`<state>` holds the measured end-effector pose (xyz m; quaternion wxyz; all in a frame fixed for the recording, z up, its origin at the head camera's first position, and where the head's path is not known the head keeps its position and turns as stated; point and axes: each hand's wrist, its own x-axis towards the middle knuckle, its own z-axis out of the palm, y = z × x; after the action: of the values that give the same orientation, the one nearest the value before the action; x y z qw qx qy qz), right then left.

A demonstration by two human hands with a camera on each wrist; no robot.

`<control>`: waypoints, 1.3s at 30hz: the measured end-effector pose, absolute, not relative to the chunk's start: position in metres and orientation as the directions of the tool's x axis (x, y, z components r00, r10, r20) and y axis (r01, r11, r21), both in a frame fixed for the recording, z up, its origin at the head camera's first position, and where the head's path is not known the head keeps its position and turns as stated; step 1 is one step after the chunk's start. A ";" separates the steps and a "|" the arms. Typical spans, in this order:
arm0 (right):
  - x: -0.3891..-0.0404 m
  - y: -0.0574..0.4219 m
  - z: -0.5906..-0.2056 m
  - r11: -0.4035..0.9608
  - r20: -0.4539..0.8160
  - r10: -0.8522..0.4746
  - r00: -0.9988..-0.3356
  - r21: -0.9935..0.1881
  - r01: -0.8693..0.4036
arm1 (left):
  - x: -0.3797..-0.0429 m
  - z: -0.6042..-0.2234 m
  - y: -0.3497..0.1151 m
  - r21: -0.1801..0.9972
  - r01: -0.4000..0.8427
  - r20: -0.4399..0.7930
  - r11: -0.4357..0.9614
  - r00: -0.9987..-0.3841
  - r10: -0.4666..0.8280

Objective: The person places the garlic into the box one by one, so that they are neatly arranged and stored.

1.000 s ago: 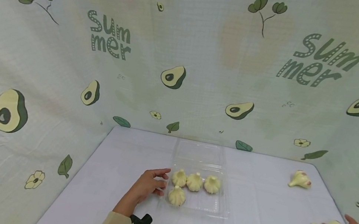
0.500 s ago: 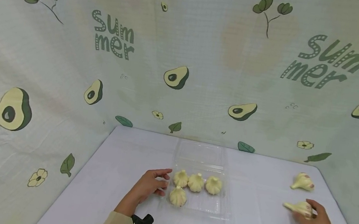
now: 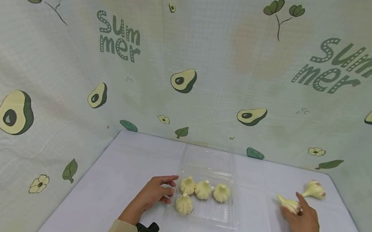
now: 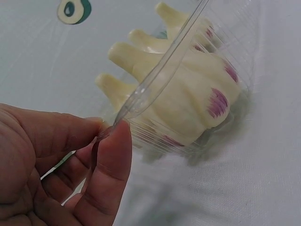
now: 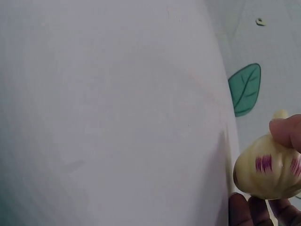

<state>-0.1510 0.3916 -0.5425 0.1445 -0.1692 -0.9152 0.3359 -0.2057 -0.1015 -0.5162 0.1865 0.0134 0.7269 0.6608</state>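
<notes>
Between thumb and finger, my left hand (image 3: 155, 192) pinches the left rim of a clear plastic box (image 3: 210, 212); the pinch shows close up in the left wrist view. Inside the box several garlic bulbs stand stem up, three in a back row and one garlic bulb (image 3: 184, 204) at front left. My right hand (image 3: 305, 223) grips another garlic bulb (image 3: 289, 204), its stem pointing left, to the right of the box. In the right wrist view this held bulb (image 5: 265, 169) shows purple streaks, with the thumb over it and fingertips beneath.
One loose garlic bulb (image 3: 315, 190) lies on the white table (image 3: 250, 216) behind my right hand. The box's clear lid (image 3: 206, 159) lies folded back towards the printed cloth wall (image 3: 208, 107). Cloth also rises at both sides.
My right hand has moved left with the garlic bulb, from the table's right edge towards the box. The left hand stays at the box's rim. The head view has shifted slightly.
</notes>
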 end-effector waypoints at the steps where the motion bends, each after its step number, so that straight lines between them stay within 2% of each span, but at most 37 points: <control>1: -0.151 0.389 -0.543 0.714 0.155 0.410 -0.899 -0.668 0.210 | -0.206 -0.516 -0.102 0.966 -0.227 -0.253 0.126 -0.930 0.266; 3: -0.152 0.384 -0.544 0.713 0.166 0.415 -0.894 -0.670 0.207 | -0.206 -0.516 -0.101 0.966 -0.227 -0.252 0.123 -0.930 0.266; 12: -0.157 0.359 -0.542 0.613 0.037 0.449 -0.893 -0.740 0.277 | -0.206 -0.517 -0.102 0.966 -0.229 -0.253 0.120 -0.930 0.266; 22: -0.153 0.360 -0.545 0.729 0.154 0.336 -0.929 -0.667 0.153 | -0.207 -0.520 -0.104 0.971 -0.208 -0.233 0.118 -0.932 0.277; 30: -0.146 0.362 -0.545 0.725 0.138 0.277 -0.951 -0.679 0.112 | -0.207 -0.522 -0.105 0.971 -0.205 -0.232 0.123 -0.932 0.277; 35: -0.146 0.360 -0.539 0.656 0.071 0.364 -0.929 -0.728 0.202 | -0.206 -0.522 -0.105 0.970 -0.209 -0.236 0.124 -0.934 0.270; 39: -0.146 0.360 -0.534 0.554 0.007 0.483 -0.876 -0.776 0.300 | -0.206 -0.522 -0.105 0.970 -0.211 -0.237 0.124 -0.934 0.268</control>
<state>-0.1461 0.3599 -0.5341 0.1102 -0.2238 -0.8747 0.4156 -0.2065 -0.1049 -0.5221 0.1808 0.0198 0.7274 0.6616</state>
